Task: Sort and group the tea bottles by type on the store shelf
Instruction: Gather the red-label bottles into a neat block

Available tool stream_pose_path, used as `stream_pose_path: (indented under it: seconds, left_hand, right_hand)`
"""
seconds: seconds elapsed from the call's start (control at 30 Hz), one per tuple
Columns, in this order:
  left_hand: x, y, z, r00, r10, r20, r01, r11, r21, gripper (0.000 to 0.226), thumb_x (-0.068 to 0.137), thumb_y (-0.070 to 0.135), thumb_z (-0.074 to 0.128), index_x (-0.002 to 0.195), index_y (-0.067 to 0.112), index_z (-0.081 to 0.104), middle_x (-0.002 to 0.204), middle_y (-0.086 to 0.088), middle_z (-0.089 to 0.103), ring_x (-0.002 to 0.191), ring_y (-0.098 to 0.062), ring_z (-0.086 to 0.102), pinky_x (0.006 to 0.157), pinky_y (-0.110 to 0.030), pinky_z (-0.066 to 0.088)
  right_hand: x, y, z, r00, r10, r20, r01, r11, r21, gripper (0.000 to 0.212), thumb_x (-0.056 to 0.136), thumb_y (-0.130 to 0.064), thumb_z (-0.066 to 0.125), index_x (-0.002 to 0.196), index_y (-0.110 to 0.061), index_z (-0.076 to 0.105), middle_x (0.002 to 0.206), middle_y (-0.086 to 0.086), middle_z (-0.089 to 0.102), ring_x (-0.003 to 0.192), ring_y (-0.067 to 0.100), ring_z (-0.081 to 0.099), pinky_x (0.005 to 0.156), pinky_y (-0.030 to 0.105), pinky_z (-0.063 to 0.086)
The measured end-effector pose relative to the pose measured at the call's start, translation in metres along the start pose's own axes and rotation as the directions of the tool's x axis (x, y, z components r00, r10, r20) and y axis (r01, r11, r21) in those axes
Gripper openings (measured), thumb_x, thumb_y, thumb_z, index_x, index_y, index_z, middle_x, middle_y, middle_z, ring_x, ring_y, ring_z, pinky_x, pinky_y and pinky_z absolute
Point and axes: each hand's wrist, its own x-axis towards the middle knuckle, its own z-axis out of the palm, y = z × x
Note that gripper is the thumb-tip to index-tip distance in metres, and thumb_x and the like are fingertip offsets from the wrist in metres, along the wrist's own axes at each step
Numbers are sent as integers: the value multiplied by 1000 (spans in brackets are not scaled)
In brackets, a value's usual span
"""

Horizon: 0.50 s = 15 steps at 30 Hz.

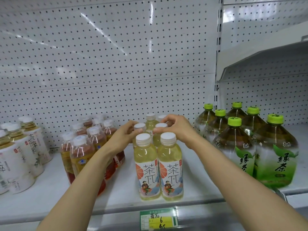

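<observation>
Gripping white caps: left hand (123, 137), right hand (176, 129), fingers clamped; front bottles (159, 170) labelled 茶π.

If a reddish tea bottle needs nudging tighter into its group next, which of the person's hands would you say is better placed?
Probably the left hand: it grips a white cap right beside the reddish tea bottles, while the right hand sits farther over.
</observation>
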Motion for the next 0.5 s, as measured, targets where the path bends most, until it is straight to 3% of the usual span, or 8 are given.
stream_pose_path:
  seconds: [0.1, 0.17, 0.3, 0.4, 0.5]
  left_hand:
    - [-2, -2, 2, 1000, 22, 22, -22, 999, -31, 37, 102, 27, 54, 139, 28, 53, 128, 12, 64, 116, -4, 61, 97, -28, 51]
    - [0, -2, 4, 1000, 27, 7, -27, 998, -61, 37, 102, 23, 55, 139, 28, 55, 131, 8, 64, 119, -8, 61, 102, -33, 50]
    - [-2, 0, 4, 999, 34, -6, -34, 991, -127, 35, 101, 17, 57, 135, 24, 59, 128, 5, 67, 116, -7, 64, 101, -30, 52]
    - [-8, 0, 3, 997, 66, 51, -59, 989, -136, 37, 101, 9, 56, 136, 21, 58, 127, 7, 68, 115, -5, 65, 94, -23, 54]
    - [-12, 0, 4, 993, 86, 84, -73, 985, -154, 38, 100, 8, 57, 135, 22, 59, 126, 10, 69, 115, -3, 65, 95, -22, 54]
  right_hand:
    - [-3, -1, -12, 987, 33, 160, -52, 992, 113, 39, 75, -25, 84, 112, -21, 71, 105, -3, 71, 90, 14, 69, 65, 22, 55]
    - [-6, 1, -15, 981, 21, 194, -58, 981, 186, 38, 80, -17, 80, 117, -20, 71, 111, -1, 73, 98, 14, 70, 68, 21, 55]
    - [-10, 3, -12, 993, 4, 116, -26, 982, 185, 37, 82, -12, 77, 118, -16, 69, 100, 2, 69, 82, 9, 67, 60, 17, 52]
    - [-12, 4, -16, 993, -16, 113, -5, 983, 181, 27, 83, -8, 75, 109, -17, 71, 89, -2, 71, 79, 10, 67, 64, 22, 56]
    - [-15, 3, -18, 991, -8, 136, -17, 984, 176, 24, 85, -7, 73, 107, -17, 71, 96, 3, 74, 82, 11, 69, 62, 21, 55]
